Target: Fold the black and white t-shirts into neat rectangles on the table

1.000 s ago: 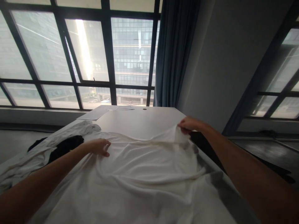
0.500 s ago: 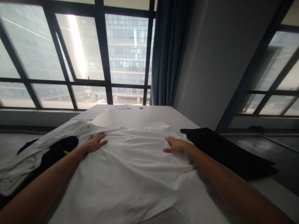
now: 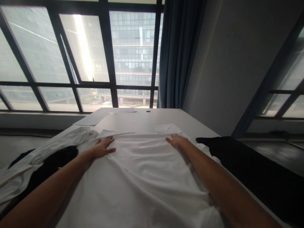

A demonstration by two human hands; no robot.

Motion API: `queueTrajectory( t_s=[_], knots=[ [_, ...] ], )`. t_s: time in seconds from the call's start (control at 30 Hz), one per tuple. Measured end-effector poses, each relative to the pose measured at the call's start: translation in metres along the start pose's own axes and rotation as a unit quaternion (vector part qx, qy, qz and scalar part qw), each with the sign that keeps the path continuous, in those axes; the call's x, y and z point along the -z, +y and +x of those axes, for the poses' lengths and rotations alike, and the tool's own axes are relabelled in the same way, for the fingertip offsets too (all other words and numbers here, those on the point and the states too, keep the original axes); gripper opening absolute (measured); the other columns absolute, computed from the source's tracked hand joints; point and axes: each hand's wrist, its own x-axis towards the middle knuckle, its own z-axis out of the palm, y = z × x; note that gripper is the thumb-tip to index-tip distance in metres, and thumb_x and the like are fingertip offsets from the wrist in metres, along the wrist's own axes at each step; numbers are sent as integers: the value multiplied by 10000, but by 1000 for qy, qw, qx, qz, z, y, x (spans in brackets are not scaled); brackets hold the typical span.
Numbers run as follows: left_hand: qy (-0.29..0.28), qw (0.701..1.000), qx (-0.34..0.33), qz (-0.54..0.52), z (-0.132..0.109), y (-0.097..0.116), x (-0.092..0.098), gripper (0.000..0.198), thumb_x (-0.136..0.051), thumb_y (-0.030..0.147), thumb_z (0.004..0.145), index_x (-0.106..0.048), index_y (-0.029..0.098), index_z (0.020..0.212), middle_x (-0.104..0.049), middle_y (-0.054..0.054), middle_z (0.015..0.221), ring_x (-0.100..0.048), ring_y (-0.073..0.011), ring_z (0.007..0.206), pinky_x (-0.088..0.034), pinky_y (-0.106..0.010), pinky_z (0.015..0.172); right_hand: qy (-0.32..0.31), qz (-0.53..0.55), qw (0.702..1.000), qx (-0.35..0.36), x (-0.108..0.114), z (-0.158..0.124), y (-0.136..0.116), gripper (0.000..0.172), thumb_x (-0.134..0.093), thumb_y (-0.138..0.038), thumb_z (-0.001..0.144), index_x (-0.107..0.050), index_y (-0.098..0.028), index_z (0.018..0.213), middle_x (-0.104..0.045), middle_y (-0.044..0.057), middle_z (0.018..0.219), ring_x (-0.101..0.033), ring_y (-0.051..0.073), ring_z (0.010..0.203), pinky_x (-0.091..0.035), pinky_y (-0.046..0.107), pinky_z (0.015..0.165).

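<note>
A white garment (image 3: pixel 142 171), which looks like a T-shirt, lies spread over the table in front of me with loose creases running across it. On its far left part my left hand (image 3: pixel 103 147) rests flat, fingers spread. My right hand (image 3: pixel 177 140) lies on the far right part, fingers stretched out and pressed to the cloth. Neither hand grips anything that I can see. Just beyond the right hand, a piece of white fabric (image 3: pixel 168 128) sticks out past the far edge of the garment.
To the left lie crumpled white clothes (image 3: pixel 68 139) and a black garment (image 3: pixel 59 158). Black folded cloth (image 3: pixel 249 167) hangs along the right side. Paper sheets (image 3: pixel 92 118) rest on the white table (image 3: pixel 142 121) toward the windows. A blue curtain (image 3: pixel 178 57) hangs behind.
My right hand has moved forward to the garment's far right part, and the cloth there is flatter. The left hand stays in nearly the same place. The view has shifted slightly.
</note>
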Motion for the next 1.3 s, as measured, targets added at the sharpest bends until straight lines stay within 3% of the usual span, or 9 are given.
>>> queueTrajectory(
  t_s=[0.1,0.2,0.33,0.47,0.7,0.93,1.03,1.17,1.3],
  knots=[
    [16,1000,7,6,13,1,-3,848,-300,709,890,-254,211,1574,-125,-82,1647,-119,-261,1522,-81,-468,1214,-6,-13,1000,-20,-4,17,1,812,-189,-699,950,-155,-202,1592,-78,125,1658,-91,331,1513,-122,614,1163],
    [30,999,18,4,23,5,-5,801,-216,670,928,-256,197,1573,-127,-88,1648,-109,-248,1524,-71,-495,1209,57,-29,998,1,-2,19,-3,737,-172,-612,992,-201,-172,1583,-133,142,1650,-106,302,1513,-87,560,1182],
    [27,999,23,0,25,11,-4,764,-157,607,959,-252,159,1571,-132,-102,1648,-106,-242,1525,-88,-525,1203,124,-64,990,21,8,-8,-20,576,-288,-465,1009,-453,-132,1450,-409,218,1513,-386,348,1386,-249,548,1115],
    [46,998,29,34,9,18,-2,733,-201,601,960,-306,189,1557,-174,-104,1641,-149,-298,1514,-158,-588,1171,33,-57,997,32,5,-52,-26,679,-482,-627,893,-510,-168,1393,-507,215,1416,-526,382,1249,-405,524,994],
    [8,993,114,22,-29,19,-3,780,-188,678,935,-220,245,1583,-107,-78,1651,-86,-364,1514,-144,-710,1115,-51,4,999,-1,-10,-84,-15,833,-271,-744,905,-142,-287,1591,-29,93,1667,-36,429,1496,-159,719,1091],
    [41,991,123,17,-2,19,-3,765,-196,684,932,-284,263,1565,-138,-88,1652,-116,-378,1507,-148,-729,1095,3,7,1000,9,-13,-41,-15,769,-171,-704,942,-122,-295,1593,-19,49,1670,25,367,1511,-54,690,1127],
    [71,988,132,27,-3,25,-5,703,-210,607,961,-346,236,1542,-244,-122,1629,-187,-366,1492,-198,-686,1103,49,-10,999,18,-18,-38,-17,732,-167,-664,966,-203,-266,1580,-136,93,1656,-86,359,1503,-89,646,1137],
    [196,971,101,98,-35,43,-2,558,-241,404,989,-554,169,1387,-515,-179,1454,-417,-354,1358,-257,-590,1111,129,-71,989,18,-16,-68,-21,611,-205,-530,1014,-506,-181,1415,-450,199,1483,-374,375,1372,-122,626,1119],
    [168,980,-13,107,-85,52,11,458,-312,374,959,-696,191,1129,-659,-147,1192,-567,-313,1150,-417,-450,993,101,-50,990,83,-7,-115,-6,482,-379,-460,992,-604,-163,1298,-550,196,1376,-526,337,1245,-325,514,1069]
  ],
)
